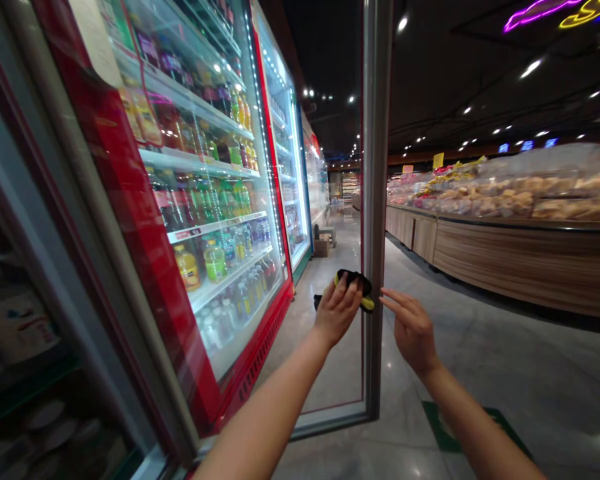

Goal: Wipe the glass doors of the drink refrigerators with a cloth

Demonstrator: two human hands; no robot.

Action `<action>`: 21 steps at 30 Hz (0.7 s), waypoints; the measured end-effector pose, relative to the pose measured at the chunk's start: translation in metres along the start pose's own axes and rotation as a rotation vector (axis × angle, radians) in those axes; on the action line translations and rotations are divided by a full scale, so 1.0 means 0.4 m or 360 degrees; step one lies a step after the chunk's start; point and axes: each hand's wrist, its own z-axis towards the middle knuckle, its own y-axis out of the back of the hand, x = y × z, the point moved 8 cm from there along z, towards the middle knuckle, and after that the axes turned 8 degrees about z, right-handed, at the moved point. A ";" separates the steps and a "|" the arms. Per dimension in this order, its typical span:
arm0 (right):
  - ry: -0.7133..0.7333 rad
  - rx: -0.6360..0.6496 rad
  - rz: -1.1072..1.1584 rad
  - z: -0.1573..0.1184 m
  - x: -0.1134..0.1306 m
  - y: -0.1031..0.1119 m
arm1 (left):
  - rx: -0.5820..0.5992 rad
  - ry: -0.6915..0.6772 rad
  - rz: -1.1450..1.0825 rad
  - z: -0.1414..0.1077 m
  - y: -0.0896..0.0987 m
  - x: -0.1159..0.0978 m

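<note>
My left hand [338, 312] presses a black cloth with yellow edging [367, 288] against the glass of a swung-out cooler door [376, 200]. The fingers curl over the cloth, close to the door's grey metal frame. On the other side of that frame is my right hand [414, 335], holding nothing, its fingers stretched towards the frame's outer edge. Whether those fingertips touch the metal I cannot tell. Through the glass the floor and the coolers further along are visible.
A red-framed drinks cooler [180, 320] with several shelves of bottles stands at left. Dark shelves with goods [20, 320] fill the near left. A curved wood-panelled counter [525, 267] of packaged food is at right. Cardboard boxes [322, 247] sit further down the aisle.
</note>
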 end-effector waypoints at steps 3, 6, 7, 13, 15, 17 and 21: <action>-0.0107 -0.0077 0.0089 -0.022 -0.003 -0.024 | -0.0100 -0.0006 -0.0032 -0.069 -0.008 -0.070; -0.0313 -0.0192 0.0167 -0.075 -0.024 -0.055 | -0.0061 -0.0161 -0.0110 -0.178 -0.027 -0.144; -0.0396 -0.0242 0.0187 -0.096 -0.035 -0.065 | -0.0026 -0.0235 -0.0141 -0.200 -0.031 -0.155; -0.0715 -0.0351 0.0320 -0.194 -0.087 -0.118 | 0.0025 0.0009 -0.0093 -0.105 -0.010 -0.030; -0.0680 -0.0330 0.0305 -0.203 -0.078 -0.125 | 0.0018 0.0241 0.0001 -0.081 -0.008 -0.002; -0.0615 -0.0282 0.0252 -0.203 -0.061 -0.131 | -0.0036 0.0208 0.0002 -0.099 -0.007 -0.036; -0.0511 -0.0083 0.0166 -0.201 -0.032 -0.164 | -0.0224 -0.0228 -0.0200 -0.192 0.020 -0.127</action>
